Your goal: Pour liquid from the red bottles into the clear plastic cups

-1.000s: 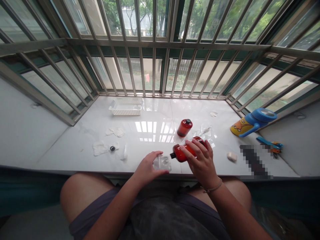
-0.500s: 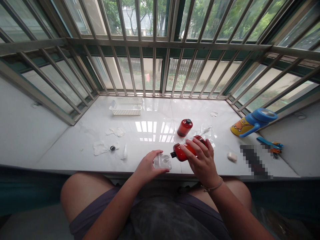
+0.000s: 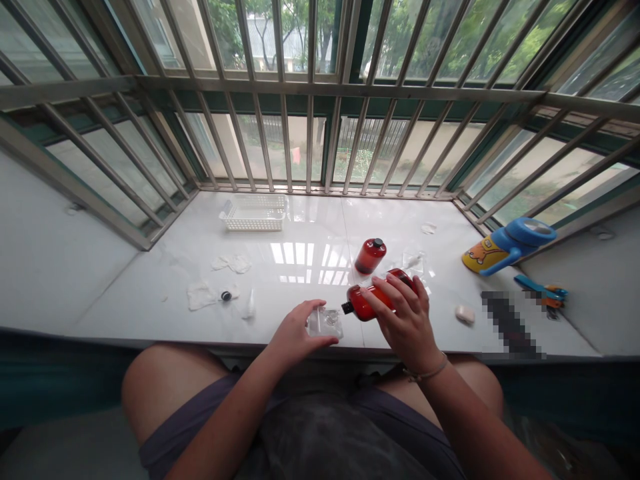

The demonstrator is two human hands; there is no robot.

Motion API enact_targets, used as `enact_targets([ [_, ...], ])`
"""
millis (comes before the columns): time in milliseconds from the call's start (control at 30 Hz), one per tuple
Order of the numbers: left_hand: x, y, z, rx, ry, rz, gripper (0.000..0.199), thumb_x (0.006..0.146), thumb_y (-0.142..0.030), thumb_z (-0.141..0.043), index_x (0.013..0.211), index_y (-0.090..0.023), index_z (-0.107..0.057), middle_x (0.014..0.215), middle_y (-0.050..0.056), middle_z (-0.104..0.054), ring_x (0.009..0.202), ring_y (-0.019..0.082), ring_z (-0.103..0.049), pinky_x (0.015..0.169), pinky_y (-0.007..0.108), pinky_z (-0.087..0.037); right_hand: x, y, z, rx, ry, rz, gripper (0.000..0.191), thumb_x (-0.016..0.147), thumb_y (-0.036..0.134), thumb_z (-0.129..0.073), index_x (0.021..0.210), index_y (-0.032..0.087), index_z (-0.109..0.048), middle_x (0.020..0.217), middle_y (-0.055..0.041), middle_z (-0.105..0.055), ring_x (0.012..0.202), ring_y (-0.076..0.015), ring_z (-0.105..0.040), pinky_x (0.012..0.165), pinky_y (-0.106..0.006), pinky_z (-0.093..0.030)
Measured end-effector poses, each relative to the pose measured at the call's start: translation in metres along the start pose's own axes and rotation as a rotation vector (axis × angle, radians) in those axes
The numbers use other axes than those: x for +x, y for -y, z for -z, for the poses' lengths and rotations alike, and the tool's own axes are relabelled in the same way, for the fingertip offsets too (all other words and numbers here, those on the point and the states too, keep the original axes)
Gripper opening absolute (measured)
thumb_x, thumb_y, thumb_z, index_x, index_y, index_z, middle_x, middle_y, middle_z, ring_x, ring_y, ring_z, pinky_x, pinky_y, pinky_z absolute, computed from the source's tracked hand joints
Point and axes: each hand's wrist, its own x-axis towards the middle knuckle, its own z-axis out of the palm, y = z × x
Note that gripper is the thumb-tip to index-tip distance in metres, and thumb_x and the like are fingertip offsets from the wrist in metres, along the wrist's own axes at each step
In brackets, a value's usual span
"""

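Observation:
Between the thumb and fingers of my left hand (image 3: 297, 333) is a small clear square container (image 3: 325, 323), close to the front edge of the sill. My right hand (image 3: 406, 317) is wrapped over a red bottle with a black neck (image 3: 361, 303). This bottle lies tilted nearly level, its black tip pointing left and just above the clear container's right side. Whether liquid is coming out is too fine to tell. Right behind it, a second red bottle with a black top (image 3: 371, 256) rests on the white surface, touched by neither hand.
A white perforated basket (image 3: 254, 223) sits at the back left. Crumpled tissues (image 3: 201, 297), a black round cap (image 3: 226, 296) and a small clear tube (image 3: 249, 305) lie left. On the right are a blue-and-yellow flask (image 3: 505, 247), a pale lump (image 3: 465, 315) and a blurred-out dark object (image 3: 513, 325).
Hardly anything differs. Both hands hold the same items in nearly the same pose, and the view has shifted very slightly.

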Motion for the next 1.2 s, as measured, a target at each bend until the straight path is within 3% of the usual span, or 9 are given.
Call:
enact_targets([
  [900,0.000,0.001,0.001,0.006,-0.019,-0.011,0.073,0.071,-0.036,-0.099,0.136,-0.028,-0.068,0.139,0.006,-0.071,0.128,0.032,-0.068,0.107,0.044,-0.059,0.010,-0.002,0.007,-0.029,-0.025,0.034,0.060,0.097,0.002,-0.070,0.148,0.034,-0.064,0.149,-0.0051,-0.068,0.146,-0.0289,-0.056,0.134,-0.064,-0.026],
  [1200,0.000,-0.004,0.003,-0.005,-0.013,-0.019,0.074,0.071,-0.038,-0.099,0.138,-0.029,-0.067,0.140,0.008,-0.071,0.129,0.033,-0.067,0.102,0.044,-0.061,0.014,-0.002,0.011,-0.045,-0.029,0.056,0.056,0.099,0.005,-0.070,0.147,0.034,-0.064,0.148,-0.0054,-0.069,0.145,-0.0279,-0.057,0.134,-0.063,-0.027],
])
